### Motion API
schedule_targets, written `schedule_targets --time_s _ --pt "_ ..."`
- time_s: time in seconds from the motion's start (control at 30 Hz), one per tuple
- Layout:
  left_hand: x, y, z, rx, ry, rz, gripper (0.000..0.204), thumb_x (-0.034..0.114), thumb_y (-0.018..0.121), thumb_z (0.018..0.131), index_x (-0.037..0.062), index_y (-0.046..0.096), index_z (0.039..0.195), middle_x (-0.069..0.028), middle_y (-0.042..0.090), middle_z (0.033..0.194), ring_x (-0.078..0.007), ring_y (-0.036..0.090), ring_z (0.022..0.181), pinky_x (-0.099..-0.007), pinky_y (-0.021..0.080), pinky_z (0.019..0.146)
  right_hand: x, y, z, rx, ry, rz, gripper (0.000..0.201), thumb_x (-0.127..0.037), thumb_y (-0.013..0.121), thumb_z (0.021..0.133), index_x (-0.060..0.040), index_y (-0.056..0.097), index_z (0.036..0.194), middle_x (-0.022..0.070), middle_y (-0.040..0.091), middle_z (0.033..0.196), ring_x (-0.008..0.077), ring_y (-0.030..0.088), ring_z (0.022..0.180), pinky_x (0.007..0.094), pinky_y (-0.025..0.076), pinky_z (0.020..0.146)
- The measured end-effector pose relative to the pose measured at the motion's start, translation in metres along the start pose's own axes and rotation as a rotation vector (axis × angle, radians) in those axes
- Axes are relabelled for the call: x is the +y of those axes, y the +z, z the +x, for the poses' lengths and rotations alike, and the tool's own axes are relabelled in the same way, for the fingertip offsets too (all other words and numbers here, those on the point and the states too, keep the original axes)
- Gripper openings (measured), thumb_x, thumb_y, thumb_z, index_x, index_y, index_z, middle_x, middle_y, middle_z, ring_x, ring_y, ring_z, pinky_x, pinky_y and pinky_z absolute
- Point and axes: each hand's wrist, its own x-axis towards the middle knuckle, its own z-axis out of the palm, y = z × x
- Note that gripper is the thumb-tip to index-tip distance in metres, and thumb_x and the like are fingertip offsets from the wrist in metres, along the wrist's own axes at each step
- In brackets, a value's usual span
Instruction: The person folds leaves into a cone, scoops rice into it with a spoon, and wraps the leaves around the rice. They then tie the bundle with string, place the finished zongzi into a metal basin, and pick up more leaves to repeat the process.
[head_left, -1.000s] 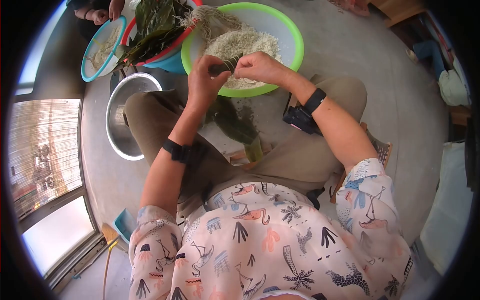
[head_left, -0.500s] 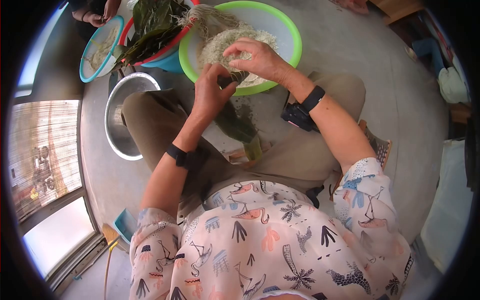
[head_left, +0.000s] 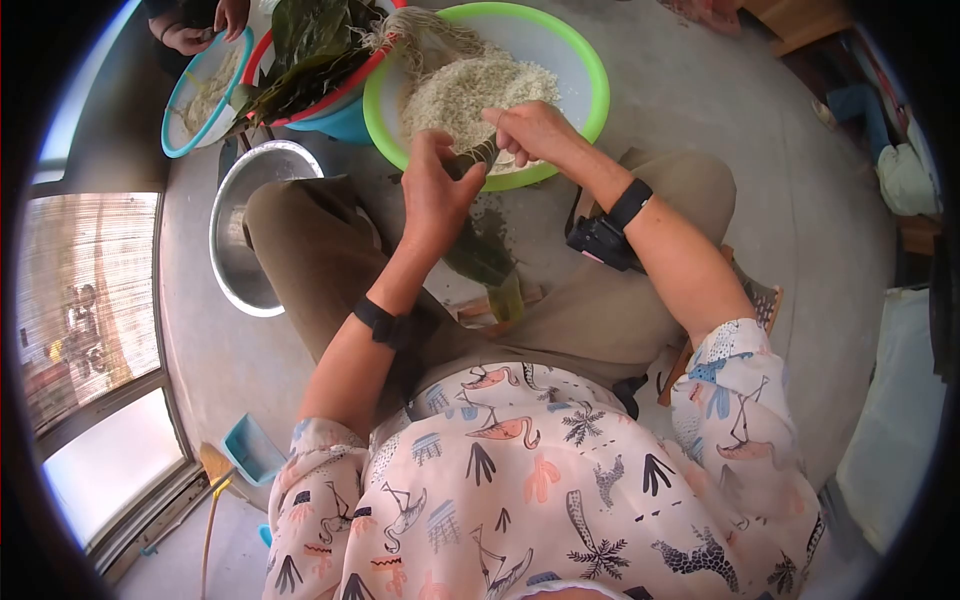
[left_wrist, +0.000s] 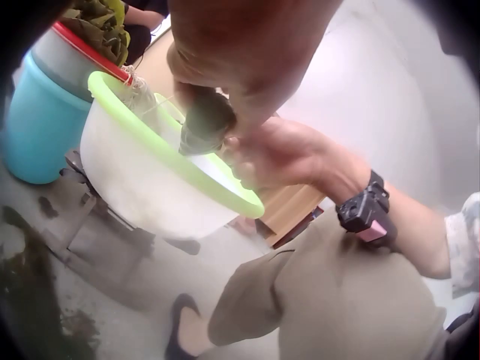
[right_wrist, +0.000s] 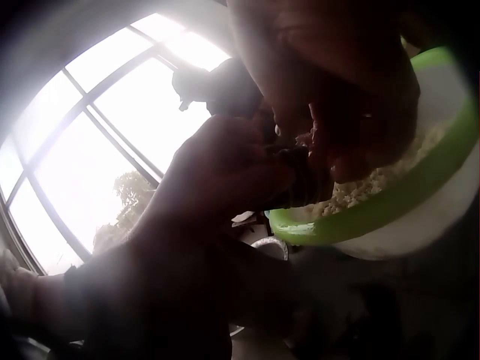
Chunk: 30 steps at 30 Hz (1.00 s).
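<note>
My left hand [head_left: 436, 200] grips a dark green leaf-wrapped rice dumpling [head_left: 474, 158], with pale string wound round it, over the near rim of a green-rimmed bowl [head_left: 603, 85]. At the dumpling's right end is my right hand [head_left: 537, 130], its fingers curled in and pinching the string, largely hidden by the fingers. From the left wrist view the rounded leaf end of the dumpling [left_wrist: 208, 124] pokes out below the left hand. White rice [head_left: 470, 85] is heaped in the bowl. In the right wrist view both hands are dark against the window.
A hank of string [head_left: 435, 32] hangs over the bowl's left side. Beyond it stands a red-rimmed basin [head_left: 330, 105] of leaves, beside a blue-rimmed basket [head_left: 170, 140] near another person's hands. A metal basin [head_left: 222, 235] sits left of my knee; leaves [head_left: 480, 258] lie below my hands.
My right hand lifted off the dumpling up over the rice, then came back down to its right end. The left hand shifted slightly right with the dumpling, which now tilts up to the right.
</note>
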Motion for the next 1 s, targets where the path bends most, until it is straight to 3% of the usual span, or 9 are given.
schedule_targets --time_s 0.03,0.1,0.23,0.33,0.47,0.67,0.87,0.97,1.0 --pt "-0.009 0.002 0.002 0.0 -0.002 -0.002 0.038 0.013 0.073 0.076 0.0034 0.05 0.104 -0.0145 0.058 0.096 -0.0298 0.06 0.083 -0.0381 0.048 0.075 0.003 -0.004 0.003 0.0 0.002 -0.002 0.052 -0.047 0.058 0.089 0.0014 0.065 0.07 0.0091 0.064 0.067 0.0179 0.06 0.05 0.0291 0.048 0.05" --pt "-0.031 0.0 0.011 -0.17 -0.606 -0.799 0.029 0.017 0.071 0.083 0.0057 0.052 0.103 -0.0068 0.061 0.089 -0.021 0.061 0.086 -0.0349 0.049 0.072 0.007 -0.012 0.006 0.024 -0.002 0.091 0.05 -0.05 0.057 0.09 -0.004 0.06 0.069 0.0024 0.058 0.065 0.0111 0.056 0.052 0.0246 0.043 0.049" --pt "-0.045 -0.021 0.015 -0.342 -0.866 -1.309 0.031 0.017 0.065 0.09 0.0013 0.051 0.113 -0.01 0.062 0.1 -0.0223 0.061 0.09 -0.0314 0.051 0.073 0.007 -0.009 0.004 -0.164 0.166 0.062 0.047 -0.048 0.056 0.091 -0.0039 0.066 0.078 0.003 0.063 0.071 0.0101 0.056 0.054 0.0243 0.043 0.051" --pt "-0.043 -0.036 0.023 -0.294 -0.919 -1.474 0.033 0.016 0.061 0.092 -0.0023 0.048 0.116 -0.015 0.06 0.106 -0.0272 0.06 0.092 -0.0322 0.052 0.075 0.007 -0.002 0.001 -0.312 0.165 0.132 0.041 -0.042 0.056 0.092 -0.0036 0.068 0.084 0.0032 0.065 0.078 0.0095 0.057 0.056 0.0236 0.044 0.053" --pt "-0.046 -0.053 0.041 -0.315 -0.913 -1.69 0.028 0.014 0.062 0.092 -0.0038 0.05 0.109 -0.0179 0.062 0.1 -0.0315 0.06 0.091 -0.0364 0.055 0.079 0.006 0.004 0.002 -0.267 0.075 0.215 0.032 -0.034 0.058 0.093 -0.0041 0.068 0.089 0.0023 0.066 0.084 0.0079 0.057 0.059 0.0226 0.044 0.056" --pt "-0.022 -0.065 0.055 -0.404 -0.785 -1.792 0.026 0.016 0.057 0.095 -0.0044 0.054 0.11 -0.0192 0.062 0.106 -0.0333 0.059 0.097 -0.0372 0.055 0.08 -0.009 0.01 0.014 -0.114 -0.312 0.395 0.023 -0.024 0.061 0.091 -0.0051 0.066 0.104 -0.0012 0.066 0.088 0.0046 0.054 0.064 0.0212 0.043 0.06" --pt "-0.018 -0.069 0.059 -0.483 -0.792 -1.876 0.032 0.017 0.056 0.095 -0.0063 0.052 0.117 -0.0182 0.059 0.111 -0.0314 0.055 0.101 -0.0368 0.052 0.084 -0.03 0.017 0.01 -0.135 -0.397 0.438 0.044 -0.006 0.054 0.085 -0.0106 0.055 0.129 0.0015 0.057 0.125 0.0073 0.054 0.069 0.0217 0.043 0.063" --pt "-0.01 -0.074 0.055 -0.503 -0.784 -1.894 0.035 0.018 0.054 0.096 -0.0069 0.051 0.12 -0.0185 0.059 0.114 -0.0305 0.054 0.102 -0.0368 0.051 0.085 -0.031 0.022 0.012 -0.219 -0.437 0.47 0.044 -0.002 0.053 0.084 -0.0069 0.054 0.128 0.0074 0.055 0.127 0.0094 0.058 0.066 0.0229 0.046 0.062" --pt "-0.006 -0.075 0.054 -0.527 -0.766 -1.897 0.036 0.018 0.054 0.096 -0.0072 0.051 0.121 -0.0192 0.058 0.114 -0.0306 0.054 0.102 -0.0369 0.051 0.086 -0.03 0.026 0.014 -0.24 -0.455 0.456 0.041 -0.01 0.058 0.087 -0.0073 0.054 0.128 0.0057 0.061 0.114 0.0091 0.058 0.068 0.0235 0.046 0.062"
